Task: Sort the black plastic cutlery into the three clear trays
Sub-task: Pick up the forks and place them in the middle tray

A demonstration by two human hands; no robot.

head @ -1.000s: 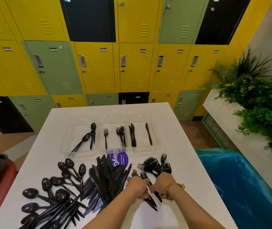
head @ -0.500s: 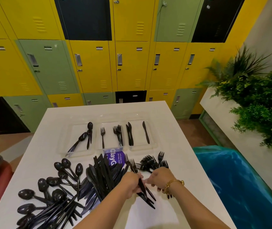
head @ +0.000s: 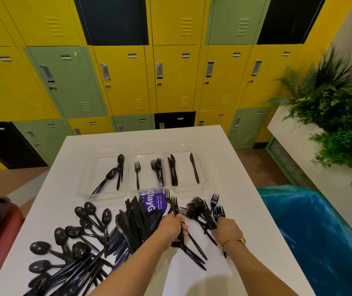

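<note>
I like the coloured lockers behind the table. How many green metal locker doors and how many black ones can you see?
Green metal locker doors: 5
Black metal locker doors: 4
Total: 9

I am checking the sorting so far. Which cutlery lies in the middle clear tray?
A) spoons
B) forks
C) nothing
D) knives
B: the middle clear tray holds only forks, with spoons in the left tray and knives in the right one.
</note>
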